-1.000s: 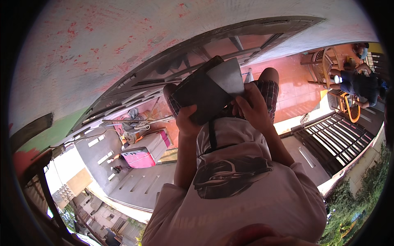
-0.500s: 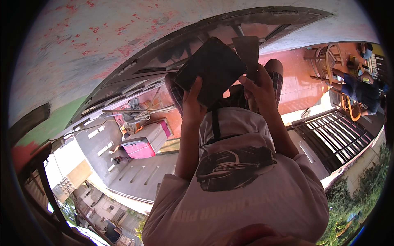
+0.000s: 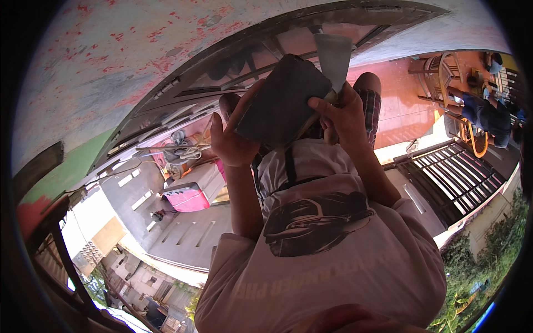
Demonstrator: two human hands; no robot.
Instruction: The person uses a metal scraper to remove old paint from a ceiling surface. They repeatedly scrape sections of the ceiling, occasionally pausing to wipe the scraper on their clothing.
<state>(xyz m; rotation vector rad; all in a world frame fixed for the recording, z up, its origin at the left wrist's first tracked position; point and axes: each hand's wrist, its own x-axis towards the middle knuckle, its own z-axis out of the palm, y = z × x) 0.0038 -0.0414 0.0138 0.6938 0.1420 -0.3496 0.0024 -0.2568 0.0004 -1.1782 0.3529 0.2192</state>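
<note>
In front of me, the block (image 3: 284,102) rested against my left hand (image 3: 236,145), its thumb spread clear; my right hand (image 3: 348,119) gripped the scraper (image 3: 334,58), thumb pressing the block's corner. Held so loosely, the block might have slipped.

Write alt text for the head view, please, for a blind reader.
The right hand holds a flat grey blade and a dark slab, which the left hand touches at its left side. A red-flecked wall curves above.
</note>
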